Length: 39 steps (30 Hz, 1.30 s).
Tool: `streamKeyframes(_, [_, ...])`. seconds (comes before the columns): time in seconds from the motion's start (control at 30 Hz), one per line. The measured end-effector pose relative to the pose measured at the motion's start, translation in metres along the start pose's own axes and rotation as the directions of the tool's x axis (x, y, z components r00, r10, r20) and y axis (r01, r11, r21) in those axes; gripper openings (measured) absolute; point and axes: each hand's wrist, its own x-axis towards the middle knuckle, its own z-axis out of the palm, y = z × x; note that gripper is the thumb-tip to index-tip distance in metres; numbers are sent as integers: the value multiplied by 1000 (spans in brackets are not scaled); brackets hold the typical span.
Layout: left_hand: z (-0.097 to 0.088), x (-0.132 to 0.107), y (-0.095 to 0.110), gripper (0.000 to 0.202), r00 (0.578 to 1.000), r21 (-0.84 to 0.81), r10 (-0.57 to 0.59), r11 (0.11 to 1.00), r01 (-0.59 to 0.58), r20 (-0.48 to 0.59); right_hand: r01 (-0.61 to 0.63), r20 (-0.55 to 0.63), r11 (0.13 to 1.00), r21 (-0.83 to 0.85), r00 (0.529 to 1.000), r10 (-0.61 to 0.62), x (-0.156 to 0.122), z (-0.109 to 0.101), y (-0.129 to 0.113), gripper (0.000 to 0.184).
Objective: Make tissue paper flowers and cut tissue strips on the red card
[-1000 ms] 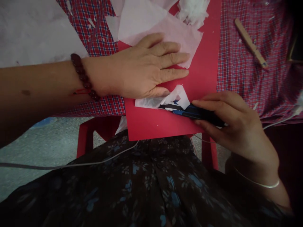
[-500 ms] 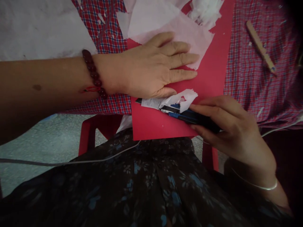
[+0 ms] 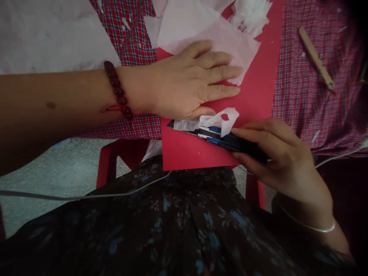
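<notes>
My left hand [image 3: 195, 80] lies flat with fingers spread, pressing on white tissue-like paper [image 3: 198, 28] and the red sheet [image 3: 184, 153] under it. In my right hand [image 3: 278, 153] is a blue and black utility knife [image 3: 230, 142], its blade pointing left just below my left thumb. A torn scrap of white paper [image 3: 229, 119] with a small hole lies over the blade and the knife's front end. Only the dark blade tip shows past the paper at the left.
A crumpled white paper wad [image 3: 250, 15] sits at the top of the sheet. A wooden pencil-like stick [image 3: 316, 59] lies on the checked cloth [image 3: 296, 96] to the right. White material [image 3: 51, 34] covers the upper left; a thin cable [image 3: 115, 195] crosses my lap.
The knife has shifted very slightly and the paper scrap over its blade has changed shape a little. Both hands stay almost in place.
</notes>
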Motion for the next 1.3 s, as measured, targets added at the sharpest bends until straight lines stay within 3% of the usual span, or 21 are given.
streamKeyframes(0.13, [2, 0, -1, 71, 998, -42, 27, 999, -29, -50, 46, 2, 999, -12, 999, -46, 4, 3, -3, 36])
streamKeyframes(0.27, [3, -3, 1, 66, 997, -89, 24, 996, -31, -80, 33, 19, 999, 12, 999, -33, -13, -1, 0, 37])
streamKeyframes(0.4, [2, -6, 0, 60, 993, -107, 12, 994, -25, -119, -88, 4, 982, 169, 996, 89, -44, -12, 7, 43])
streamKeyframes(0.47, [0, -8, -2, 55, 987, -143, 7, 989, -31, -162, -157, -71, 952, 261, 981, 181, -60, -17, 14, 46])
streamKeyframes(0.57, [-7, -15, 2, 46, 949, -292, -162, 953, 80, -269, -239, -287, 927, 289, 902, 322, -75, -23, 33, 46])
streamKeyframes(0.67, [-15, -31, 18, 34, 839, -373, -427, 879, 298, -337, -321, -446, 939, 119, 828, 340, -75, -26, 58, 39])
streamKeyframes(0.73, [-18, -44, 33, 28, 818, -333, -504, 849, 411, -276, -331, -481, 943, -27, 831, 278, -69, -27, 73, 37])
streamKeyframes(0.83, [-18, -59, 52, 26, 841, -211, -529, 840, 500, -115, -305, -500, 942, -138, 843, 200, -59, -24, 86, 39])
streamKeyframes(0.97, [-17, -59, 60, 17, 796, -240, -605, 773, 587, -3, -346, -521, 920, -182, 828, 207, -51, -13, 93, 43])
streamKeyframes(1.07, [-19, -50, 63, 6, 803, -320, -595, 755, 572, 33, -414, -543, 896, -161, 795, 270, -49, -3, 98, 41])
streamKeyframes(1.2, [-19, -42, 74, 16, 843, -315, -537, 798, 514, 17, -455, -569, 887, -81, 751, 334, -48, 8, 103, 37])
streamKeyframes(1.3, [-23, -39, 71, 12, 814, -403, -580, 736, 544, 37, -446, -603, 893, -55, 728, 326, -47, 14, 106, 35])
